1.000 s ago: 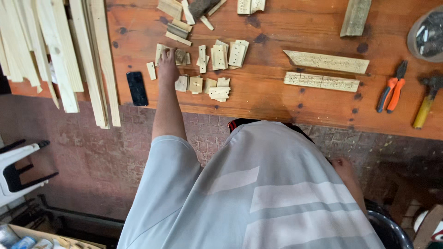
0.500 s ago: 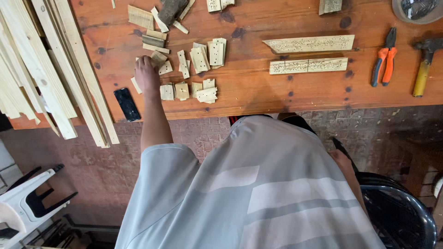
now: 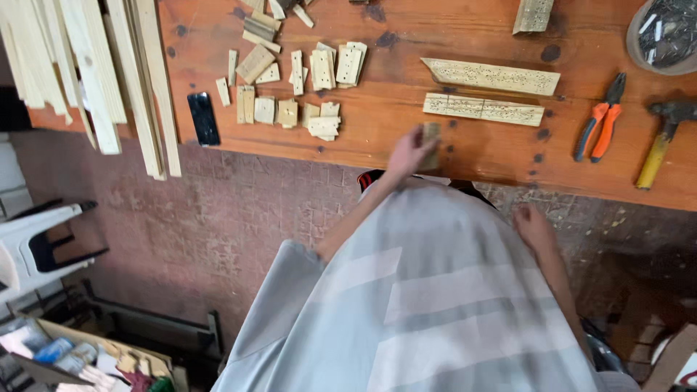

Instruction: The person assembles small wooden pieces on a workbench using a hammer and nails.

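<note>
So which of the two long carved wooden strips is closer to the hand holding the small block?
The lower strip, nearest the bench edge, just above the left hand; the pointed one lies farther back.

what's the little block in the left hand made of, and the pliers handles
The small block in the left hand looks like pale, unfinished wood, with the same raw tone as the cut pieces on the bench; motion blur hides its grain. The pliers handles look plastic- or rubber-coated: smooth, bright orange.
</note>
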